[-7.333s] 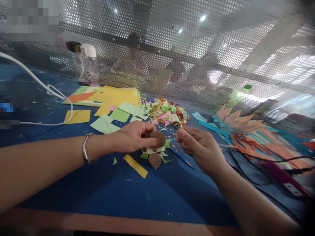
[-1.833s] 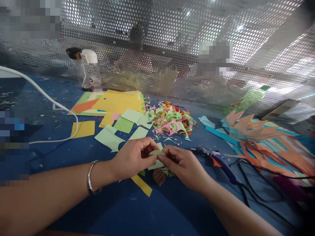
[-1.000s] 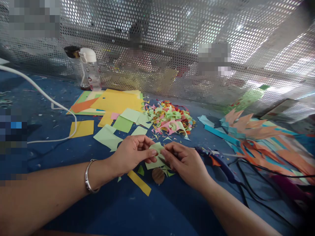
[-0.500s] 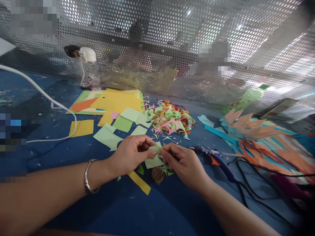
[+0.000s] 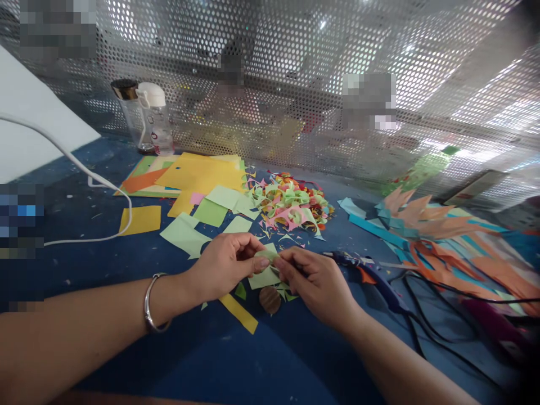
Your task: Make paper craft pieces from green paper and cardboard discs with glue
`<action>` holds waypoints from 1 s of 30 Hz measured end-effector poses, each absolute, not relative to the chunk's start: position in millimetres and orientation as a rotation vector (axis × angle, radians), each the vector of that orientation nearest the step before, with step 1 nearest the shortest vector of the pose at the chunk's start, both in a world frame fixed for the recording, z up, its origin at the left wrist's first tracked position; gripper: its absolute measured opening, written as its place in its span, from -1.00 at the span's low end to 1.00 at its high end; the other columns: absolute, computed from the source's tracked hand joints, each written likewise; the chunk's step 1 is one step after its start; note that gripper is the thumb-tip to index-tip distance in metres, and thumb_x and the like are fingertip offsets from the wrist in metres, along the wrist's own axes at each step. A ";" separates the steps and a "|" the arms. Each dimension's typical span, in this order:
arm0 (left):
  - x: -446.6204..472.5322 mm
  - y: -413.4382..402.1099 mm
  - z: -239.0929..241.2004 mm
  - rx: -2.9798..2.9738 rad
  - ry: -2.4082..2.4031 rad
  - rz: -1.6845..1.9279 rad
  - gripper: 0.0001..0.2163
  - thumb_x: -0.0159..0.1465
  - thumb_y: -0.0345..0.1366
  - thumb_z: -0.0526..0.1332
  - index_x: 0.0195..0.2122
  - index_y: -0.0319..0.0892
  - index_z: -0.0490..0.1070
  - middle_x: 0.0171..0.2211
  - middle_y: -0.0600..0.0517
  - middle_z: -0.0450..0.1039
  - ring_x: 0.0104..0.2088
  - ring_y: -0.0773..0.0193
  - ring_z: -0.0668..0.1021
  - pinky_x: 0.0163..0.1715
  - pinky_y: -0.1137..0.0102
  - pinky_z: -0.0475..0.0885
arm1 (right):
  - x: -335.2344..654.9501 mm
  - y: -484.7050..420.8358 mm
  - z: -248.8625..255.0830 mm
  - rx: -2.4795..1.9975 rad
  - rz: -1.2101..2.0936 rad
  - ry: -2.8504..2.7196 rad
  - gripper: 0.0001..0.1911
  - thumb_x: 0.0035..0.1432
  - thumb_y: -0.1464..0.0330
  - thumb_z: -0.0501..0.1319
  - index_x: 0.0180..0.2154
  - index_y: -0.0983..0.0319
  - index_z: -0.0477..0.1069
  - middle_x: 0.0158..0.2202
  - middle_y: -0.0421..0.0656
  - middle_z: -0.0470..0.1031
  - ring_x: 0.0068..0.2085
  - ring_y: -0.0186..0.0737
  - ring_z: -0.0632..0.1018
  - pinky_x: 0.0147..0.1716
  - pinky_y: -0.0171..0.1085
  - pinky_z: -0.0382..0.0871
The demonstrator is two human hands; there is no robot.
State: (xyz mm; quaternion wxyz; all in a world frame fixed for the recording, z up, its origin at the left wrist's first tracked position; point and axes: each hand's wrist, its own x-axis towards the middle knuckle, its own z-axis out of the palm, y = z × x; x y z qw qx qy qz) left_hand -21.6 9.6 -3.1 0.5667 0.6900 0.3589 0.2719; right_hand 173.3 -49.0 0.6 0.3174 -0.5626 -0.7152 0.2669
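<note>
Left hand [image 5: 230,260] and right hand [image 5: 314,278] both pinching small pale green paper piece [image 5: 269,255] between them, left and right edges. Pale green paper square [image 5: 265,279] just beneath, can't tell if touching. Brown striped round disc [image 5: 270,300] nearer, on blue tabletop [image 5: 202,354]. Yellow paper strip [image 5: 239,314] left of disc. Dark purple glue gun [image 5: 386,287] right. Multicoloured paper scrap heap [image 5: 293,203] far.

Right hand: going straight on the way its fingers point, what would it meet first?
First the pale green paper in front of the right hand, then probably the left hand; depth is unclear.
</note>
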 end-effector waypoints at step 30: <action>-25.7 18.9 -1.5 1.707 0.771 0.531 -0.83 0.12 -0.21 0.36 -0.38 -0.21 0.51 -0.57 0.13 0.38 -0.53 0.45 0.37 -0.52 0.50 0.25 | 177.6 -46.1 0.8 -1.482 0.811 -1.875 -0.67 0.30 0.19 0.13 -0.47 0.19 0.31 -0.57 -0.28 0.31 -0.58 -0.41 0.32 -0.55 -0.36 0.22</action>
